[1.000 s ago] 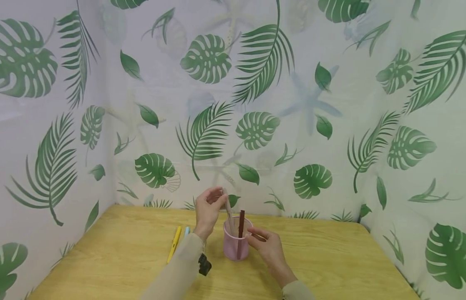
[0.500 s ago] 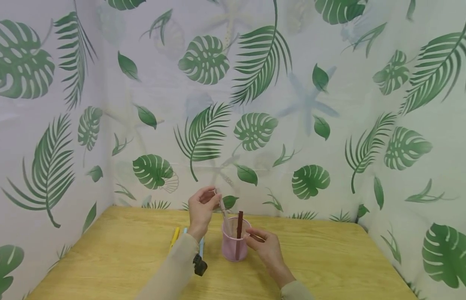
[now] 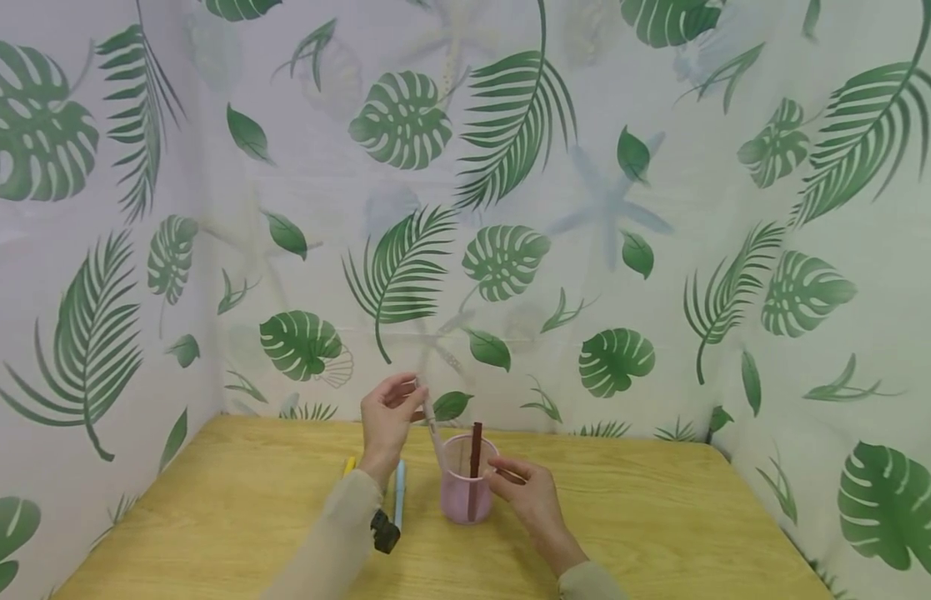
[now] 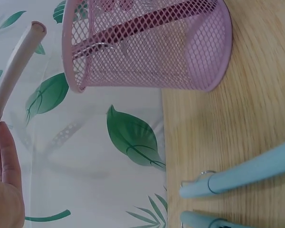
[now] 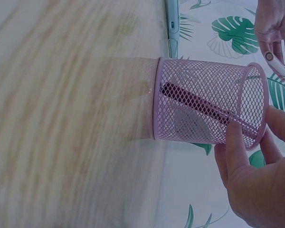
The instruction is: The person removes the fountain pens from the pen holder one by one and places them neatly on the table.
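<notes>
My left hand [image 3: 382,427] pinches a pale pinkish-white pen [image 3: 432,423] near its upper end. In the left wrist view, the free end of that pen [image 4: 20,66] points toward the rim side of a pink mesh pen holder, apart from it. The pen holder [image 3: 456,502] stands upright on the table with a dark red-brown pen [image 3: 476,450] leaning inside. My right hand [image 3: 534,498] holds the holder's rim on its right side; in the right wrist view a finger [image 5: 236,147] lies against the mesh [image 5: 199,71].
Left of the holder, a light blue pen [image 3: 400,493] lies on the wooden table [image 3: 645,517]; a second blue pen [image 4: 199,220] shows beside it in the left wrist view. A yellow pen [image 3: 349,466] is mostly behind the left forearm. A leaf-patterned curtain [image 3: 510,167] surrounds the table.
My left hand has moved left with the pale pen, whose lower end has come from inside the holder to its left rim. My right hand keeps its place at the rim.
</notes>
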The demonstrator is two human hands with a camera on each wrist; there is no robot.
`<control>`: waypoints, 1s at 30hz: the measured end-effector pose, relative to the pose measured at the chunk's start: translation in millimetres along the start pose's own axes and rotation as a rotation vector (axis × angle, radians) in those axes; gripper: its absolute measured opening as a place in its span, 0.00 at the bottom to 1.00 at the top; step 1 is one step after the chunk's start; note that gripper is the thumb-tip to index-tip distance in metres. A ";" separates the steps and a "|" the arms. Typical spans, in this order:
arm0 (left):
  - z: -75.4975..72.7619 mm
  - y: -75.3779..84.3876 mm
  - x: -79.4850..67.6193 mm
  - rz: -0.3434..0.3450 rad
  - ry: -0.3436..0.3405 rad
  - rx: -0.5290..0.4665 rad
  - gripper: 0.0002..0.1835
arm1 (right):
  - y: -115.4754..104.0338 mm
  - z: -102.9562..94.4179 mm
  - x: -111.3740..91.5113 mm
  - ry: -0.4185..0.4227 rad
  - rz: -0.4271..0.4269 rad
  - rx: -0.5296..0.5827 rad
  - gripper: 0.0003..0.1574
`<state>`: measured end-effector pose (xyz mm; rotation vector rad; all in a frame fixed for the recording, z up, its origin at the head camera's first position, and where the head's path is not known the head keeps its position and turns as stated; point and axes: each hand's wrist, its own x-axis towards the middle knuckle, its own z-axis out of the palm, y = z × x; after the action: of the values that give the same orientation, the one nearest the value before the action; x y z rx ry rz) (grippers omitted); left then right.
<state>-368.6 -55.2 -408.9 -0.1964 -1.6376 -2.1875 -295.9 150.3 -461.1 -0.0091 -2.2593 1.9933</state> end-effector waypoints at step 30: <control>-45.6 -5.2 1.2 -0.089 -0.044 0.084 0.17 | -0.3 1.8 -0.5 0.002 0.000 0.013 0.19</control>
<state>-366.2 -97.3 -426.9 -0.1521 -1.7908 -2.1875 -295.5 148.4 -461.1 -0.0101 -2.2449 2.0073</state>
